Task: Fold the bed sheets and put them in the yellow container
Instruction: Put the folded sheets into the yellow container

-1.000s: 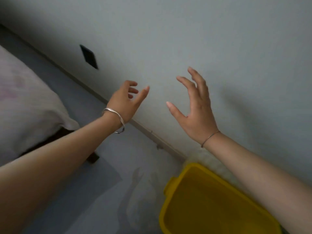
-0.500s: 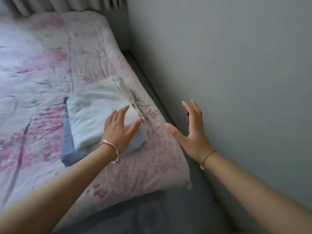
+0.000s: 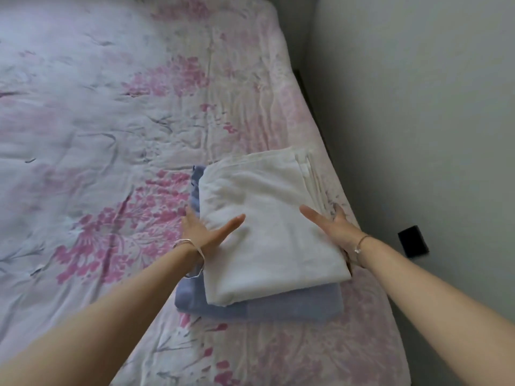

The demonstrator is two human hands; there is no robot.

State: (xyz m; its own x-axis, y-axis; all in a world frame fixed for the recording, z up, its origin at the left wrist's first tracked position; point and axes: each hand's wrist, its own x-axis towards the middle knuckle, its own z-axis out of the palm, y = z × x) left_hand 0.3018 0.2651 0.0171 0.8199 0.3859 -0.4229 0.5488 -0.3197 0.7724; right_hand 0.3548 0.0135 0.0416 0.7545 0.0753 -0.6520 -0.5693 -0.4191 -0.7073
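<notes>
A folded white sheet [image 3: 267,218] lies on a folded blue sheet [image 3: 278,305], both near the right edge of the bed. My left hand [image 3: 203,229] is at the white sheet's left edge, thumb stretched flat on top and straight fingers along the side over the blue sheet. At the right edge my right hand [image 3: 334,229] mirrors it, its thumb on top and its fingers down the side, partly hidden. The yellow container is out of view.
The bed carries a pink-flowered cover [image 3: 111,135] that fills the left and middle. A grey wall [image 3: 418,107] runs close along the bed's right side, with a narrow gap between them. A black socket [image 3: 413,241] sits low on that wall.
My view swung from the wall and yellow container to the bed. Both hands moved down from mid-air onto the two sides of the white sheet.
</notes>
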